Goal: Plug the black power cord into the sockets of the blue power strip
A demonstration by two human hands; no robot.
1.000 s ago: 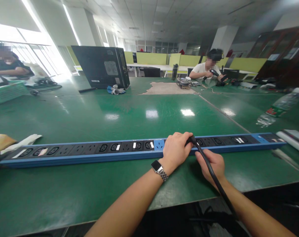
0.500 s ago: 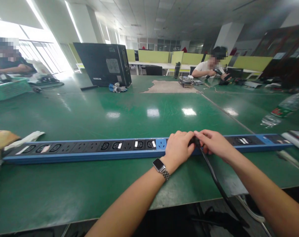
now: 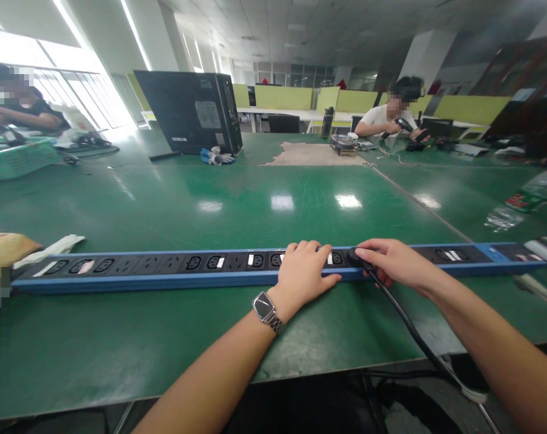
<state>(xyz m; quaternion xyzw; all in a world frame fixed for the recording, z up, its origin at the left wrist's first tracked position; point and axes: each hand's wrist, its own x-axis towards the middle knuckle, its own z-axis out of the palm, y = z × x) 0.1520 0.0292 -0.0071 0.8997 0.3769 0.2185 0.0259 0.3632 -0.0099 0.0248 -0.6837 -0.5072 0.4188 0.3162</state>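
A long blue power strip with a black face and several sockets runs across the green table. My left hand, a watch on its wrist, rests on the middle of the strip with its fingers spread and holds nothing. Just to its right, my right hand grips a black power plug between thumb and fingers. The plug is against the strip's face; how far it sits in a socket cannot be seen. Its thick black cable drops over the table's near edge.
Farther back stand a black computer case and bunched gloves. A green basket is at the left, a plastic bottle at the right. One person sits at the far left, another across the table holding a dark tool.
My left hand has moved left, off the plug, and now lies spread on the strip. My right hand stays on the plug, which is now more visible. The view has shifted slightly.
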